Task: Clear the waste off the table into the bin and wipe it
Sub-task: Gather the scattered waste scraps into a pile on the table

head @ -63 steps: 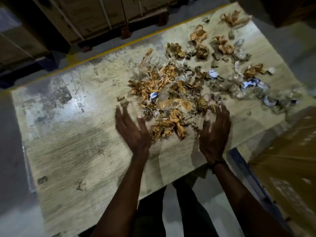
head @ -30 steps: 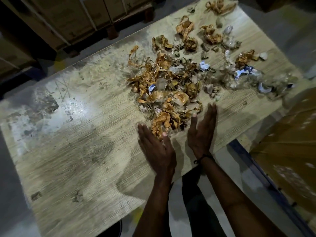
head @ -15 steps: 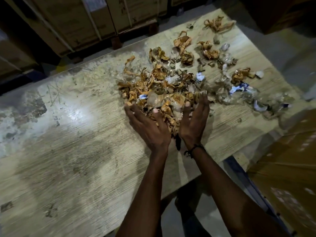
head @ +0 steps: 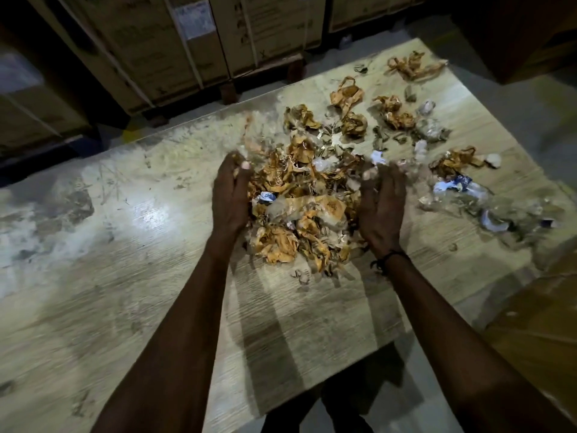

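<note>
As your two hands bracketed the heap, the left hand (head: 230,198) stood on edge against the pile's left flank, fingers nearly straight with only the tips curling in, and gripped nothing. Your right hand (head: 381,210), a dark band at its wrist, mirrored it on the right flank, palm turned inward, fingers loosely spread and slightly blurred; it too held nothing, only pressed against the scraps. Between the palms lay the waste (head: 299,214): crumpled orange-brown tape, clear film and small white bits, resting on the table (head: 93,276). More scraps (head: 402,115) lay scattered toward the far edge, and a trail of clear wrappers (head: 487,204) ran off to your right, apart from the gathered heap. Strapped cartons (head: 175,42) stood beyond the table. No bin showed in this view.

The step in hand appeared to be gathering, the first part of clearing; wiping had not begun. The next move probably called for closing the palms under and around the heap, squeezing firmly enough that light film would not slip out, then carrying it to the bin, wherever that stood.
</note>
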